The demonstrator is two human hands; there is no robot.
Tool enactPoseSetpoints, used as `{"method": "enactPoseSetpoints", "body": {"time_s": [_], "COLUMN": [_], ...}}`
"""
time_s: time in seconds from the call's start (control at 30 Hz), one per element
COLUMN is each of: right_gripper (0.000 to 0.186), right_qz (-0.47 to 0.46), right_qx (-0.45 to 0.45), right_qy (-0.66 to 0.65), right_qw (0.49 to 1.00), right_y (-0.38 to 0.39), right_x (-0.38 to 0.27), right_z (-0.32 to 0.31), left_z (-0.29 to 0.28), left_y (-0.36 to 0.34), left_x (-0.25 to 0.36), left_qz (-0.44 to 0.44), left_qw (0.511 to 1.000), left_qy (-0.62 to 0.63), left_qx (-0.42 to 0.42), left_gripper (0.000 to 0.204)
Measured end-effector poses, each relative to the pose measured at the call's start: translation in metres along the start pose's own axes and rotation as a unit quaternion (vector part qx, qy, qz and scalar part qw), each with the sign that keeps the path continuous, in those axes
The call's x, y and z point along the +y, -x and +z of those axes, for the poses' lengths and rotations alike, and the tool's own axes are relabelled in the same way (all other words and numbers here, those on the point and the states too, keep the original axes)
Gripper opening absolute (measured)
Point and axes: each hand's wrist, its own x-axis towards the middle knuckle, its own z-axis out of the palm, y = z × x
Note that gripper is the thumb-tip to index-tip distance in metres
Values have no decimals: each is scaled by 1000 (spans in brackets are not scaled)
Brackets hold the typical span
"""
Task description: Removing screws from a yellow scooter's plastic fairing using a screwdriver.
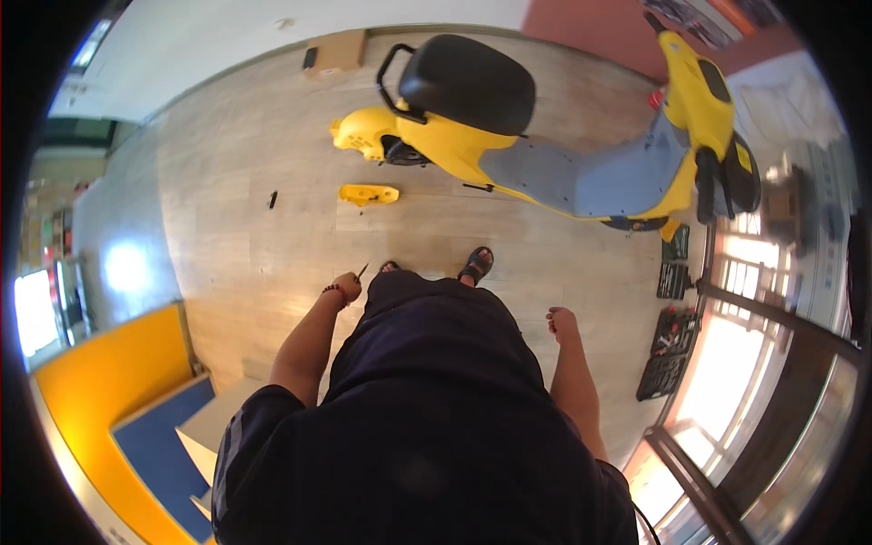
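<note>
My left hand point(346, 287), with a dark red bead bracelet at the wrist, is closed round a thin dark pointed tool point(362, 271); its exact kind is too small to make out. The tool's tip points up and away from me. Out to my right side hangs my right hand point(562, 322), its fingers curled and no object showing in them. Ahead of me stands a yellow scooter point(463, 145) with a black seat point(472, 84) and a grey footboard point(581, 177). A loose yellow scooter part point(369, 194) lies on the floor near its rear end.
A small black object point(272, 199) lies on the floor to the left. Open tool cases point(668, 345) line the right side by the windows. A cardboard box point(336, 53) sits by the far wall. Yellow and blue panels point(113, 372) stand at the lower left.
</note>
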Motion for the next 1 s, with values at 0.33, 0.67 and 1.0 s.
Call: {"method": "enactPoseSetpoints", "body": {"time_s": [0.33,0.67,1.0], "right_gripper": [26,25,20], "right_qz": [-12,-164,5], "right_qx": [-72,-116,-88], "right_qy": [240,425,527], "right_qw": [968,883,845], "right_y": [33,87,24], "right_x": [-59,-115,-147], "right_z": [139,308,283], "left_z": [61,126,-19], "left_y": [20,88,105], "left_x": [-187,-379,-279], "left_qz": [-24,-334,0], "left_qw": [975,892,732], "left_qy": [208,297,648], "left_qx": [79,-72,211], "left_gripper": [28,26,14]}}
